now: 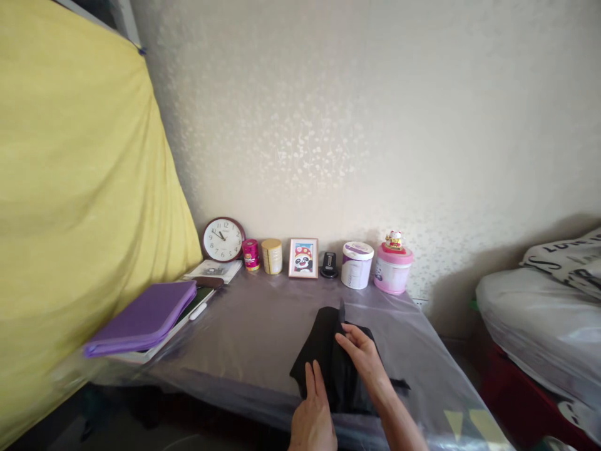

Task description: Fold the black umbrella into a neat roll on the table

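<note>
A piece of black, soft-looking material (315,344) lies near the front edge of the table; its exact kind cannot be made out. Fingers of my left hand (312,410) rest stretched out on its lower left part. With thumb and fingertips, my right hand (360,351) pinches a raised fold near its top, where a dark narrow tip stands up. A short black strip (400,384) sticks out to the right, beyond my right wrist. Part of the material is hidden under both hands.
Clear plastic covers the table (253,332). Along the wall stand a clock (224,239), a pink can (251,255), a yellow-lidded canister (272,257), a panda picture frame (303,258), a small black stand (329,265) and two tubs (357,266). A purple folder (141,316) lies left.
</note>
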Demonstrator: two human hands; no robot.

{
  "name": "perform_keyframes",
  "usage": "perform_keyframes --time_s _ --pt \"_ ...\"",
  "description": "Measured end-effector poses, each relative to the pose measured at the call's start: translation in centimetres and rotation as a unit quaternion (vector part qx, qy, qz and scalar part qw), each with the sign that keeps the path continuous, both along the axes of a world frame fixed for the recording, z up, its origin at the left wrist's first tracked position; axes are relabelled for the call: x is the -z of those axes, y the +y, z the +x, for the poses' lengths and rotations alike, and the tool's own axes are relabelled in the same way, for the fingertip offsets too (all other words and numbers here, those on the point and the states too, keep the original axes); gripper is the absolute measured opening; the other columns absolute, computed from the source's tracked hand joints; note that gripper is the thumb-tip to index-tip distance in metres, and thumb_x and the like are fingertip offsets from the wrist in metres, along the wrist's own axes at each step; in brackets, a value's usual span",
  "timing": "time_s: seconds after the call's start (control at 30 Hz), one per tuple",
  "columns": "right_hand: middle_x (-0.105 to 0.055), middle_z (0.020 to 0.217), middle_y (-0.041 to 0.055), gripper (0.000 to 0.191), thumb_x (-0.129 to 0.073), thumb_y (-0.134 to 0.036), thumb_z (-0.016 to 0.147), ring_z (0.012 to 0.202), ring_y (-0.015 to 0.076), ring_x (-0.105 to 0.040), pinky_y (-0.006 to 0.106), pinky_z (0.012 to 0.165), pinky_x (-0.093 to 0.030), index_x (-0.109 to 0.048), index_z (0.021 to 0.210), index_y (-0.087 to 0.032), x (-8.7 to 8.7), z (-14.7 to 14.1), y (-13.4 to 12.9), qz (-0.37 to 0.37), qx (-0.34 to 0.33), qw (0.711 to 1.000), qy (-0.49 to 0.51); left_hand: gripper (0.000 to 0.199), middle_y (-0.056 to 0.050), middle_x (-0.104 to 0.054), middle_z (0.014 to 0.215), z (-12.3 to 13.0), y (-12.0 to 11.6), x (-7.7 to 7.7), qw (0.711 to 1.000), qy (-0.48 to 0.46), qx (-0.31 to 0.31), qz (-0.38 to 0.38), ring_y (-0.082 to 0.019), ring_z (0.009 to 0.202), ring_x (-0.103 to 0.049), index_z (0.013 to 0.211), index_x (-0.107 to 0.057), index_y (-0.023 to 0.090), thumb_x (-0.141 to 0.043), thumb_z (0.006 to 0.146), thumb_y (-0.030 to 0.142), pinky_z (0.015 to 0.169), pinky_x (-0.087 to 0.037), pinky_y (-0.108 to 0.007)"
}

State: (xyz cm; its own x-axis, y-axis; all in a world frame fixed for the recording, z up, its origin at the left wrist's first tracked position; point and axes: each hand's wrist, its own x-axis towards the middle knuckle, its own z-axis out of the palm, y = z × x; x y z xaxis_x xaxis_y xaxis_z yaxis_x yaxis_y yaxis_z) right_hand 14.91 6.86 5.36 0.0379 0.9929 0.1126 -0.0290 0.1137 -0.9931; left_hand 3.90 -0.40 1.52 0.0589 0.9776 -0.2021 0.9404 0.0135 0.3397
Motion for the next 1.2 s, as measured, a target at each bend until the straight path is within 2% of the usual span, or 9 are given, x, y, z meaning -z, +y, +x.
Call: perform_keyframes --time_s 0.1,0.23,0.4,0.5,0.73,0.87,1.0,1.1,1.2 --pt "-0.046 0.053 -0.0067 0.037 -0.068 -0.041 0.058 0.052 0.0098 -0.046 0.022 0.051 -0.037 -0.060 0.086 -0.017 0.4 -2.1 0.9 -0.013 -0.017 0.999 0.032 0.078 -0.020 0.003 0.143 0.0 0.1 -0.3 1.000 0.004 0.002 -0.014 -0.022 0.097 -0.059 0.137 -0.005 0.006 -0.034 0.065 -0.004 0.077 -0.048 -0.028" --pt "-0.039 0.050 -0.0087 0.031 -0.065 -0.037 0.059 0.047 0.0081 -0.038 0.022 0.047 -0.031 -0.059 0.082 -0.017 1.9 -3.9 2.1 -0.018 -0.042 0.999 -0.004 0.069 -0.024 -0.004 0.142 -0.1 0.3 -0.3 1.000 0.005 0.010 -0.024 -0.023 0.098 -0.058 0.134 -0.020 0.001 -0.036 0.066 -0.003 0.083 -0.046 -0.029" --pt "-0.033 0.047 -0.0100 0.021 -0.060 -0.030 0.065 0.045 0.0072 -0.032 0.022 0.048 -0.026 -0.058 0.081 -0.016 3.2 -4.8 3.1 0.014 -0.053 0.989 -0.134 0.066 -0.026 -0.022 0.139 -0.3 0.3 -0.3 1.000 -0.024 0.014 0.003 -0.024 0.107 -0.053 0.131 -0.027 -0.001 -0.040 0.066 0.000 0.090 -0.041 -0.028" --pt "-0.040 0.048 -0.0088 0.017 -0.059 -0.028 0.067 0.049 0.0084 -0.039 0.022 0.050 -0.029 -0.059 0.081 -0.017 3.3 -4.7 3.4 0.030 -0.054 0.973 -0.223 0.060 -0.024 -0.028 0.137 -0.6 0.1 -0.4 1.000 -0.022 0.018 0.005 -0.023 0.107 -0.053 0.130 -0.029 0.000 -0.038 0.071 0.004 0.089 -0.041 -0.028" --pt "-0.060 0.058 -0.0034 0.020 -0.057 -0.027 0.070 0.059 0.0120 -0.053 0.021 0.054 -0.034 -0.059 0.088 -0.018 2.4 -4.7 3.3 0.027 -0.079 0.936 -0.341 0.058 -0.020 -0.024 0.140 -2.5 -0.9 -0.9 1.000 0.007 0.018 0.005 -0.025 0.106 -0.052 0.134 -0.025 0.006 -0.037 0.080 0.025 0.083 -0.044 -0.031" --pt "-0.066 0.063 -0.0004 0.023 -0.054 -0.026 0.072 0.064 0.0141 -0.058 0.022 0.057 -0.036 -0.059 0.091 -0.016 1.8 -4.8 3.0 0.035 -0.092 0.913 -0.395 0.053 -0.015 -0.022 0.142 -2.8 -1.1 -1.5 0.999 0.008 0.012 0.039 -0.023 0.112 -0.048 0.131 -0.032 0.014 -0.037 0.079 0.025 0.086 -0.043 -0.030" --pt "-0.069 0.071 0.0025 0.027 -0.053 -0.025 0.072 0.071 0.0154 -0.061 0.023 0.061 -0.038 -0.059 0.095 -0.014 1.5 -4.8 3.0 0.037 -0.117 0.898 -0.423 0.063 -0.011 -0.013 0.146 -2.1 -0.6 -2.0 0.998 -0.005 0.049 0.029 -0.023 0.111 -0.048 0.134 -0.026 0.021 -0.046 0.074 0.024 0.087 -0.042 -0.031" --pt "-0.070 0.073 0.0024 0.028 -0.053 -0.026 0.072 0.072 0.0153 -0.062 0.022 0.061 -0.038 -0.060 0.096 -0.015 1.3 -4.7 3.1 0.039 -0.135 0.887 -0.440 0.072 -0.010 -0.007 0.147 -1.7 0.0 -1.8 0.998 -0.008 0.057 0.018 -0.022 0.108 -0.051 0.136 -0.020 0.023 -0.049 0.071 0.021 0.089 -0.042 -0.032" --pt "-0.070 0.074 0.0009 0.029 -0.053 -0.028 0.071 0.071 0.0145 -0.062 0.021 0.061 -0.039 -0.062 0.097 -0.019 1.2 -4.7 3.2 0.045 -0.151 0.877 -0.454 0.074 -0.010 -0.009 0.146 -1.6 0.4 -1.0 0.998 -0.012 0.058 0.018 -0.021 0.105 -0.053 0.136 -0.020 0.021 -0.051 0.069 0.018 0.090 -0.041 -0.031"
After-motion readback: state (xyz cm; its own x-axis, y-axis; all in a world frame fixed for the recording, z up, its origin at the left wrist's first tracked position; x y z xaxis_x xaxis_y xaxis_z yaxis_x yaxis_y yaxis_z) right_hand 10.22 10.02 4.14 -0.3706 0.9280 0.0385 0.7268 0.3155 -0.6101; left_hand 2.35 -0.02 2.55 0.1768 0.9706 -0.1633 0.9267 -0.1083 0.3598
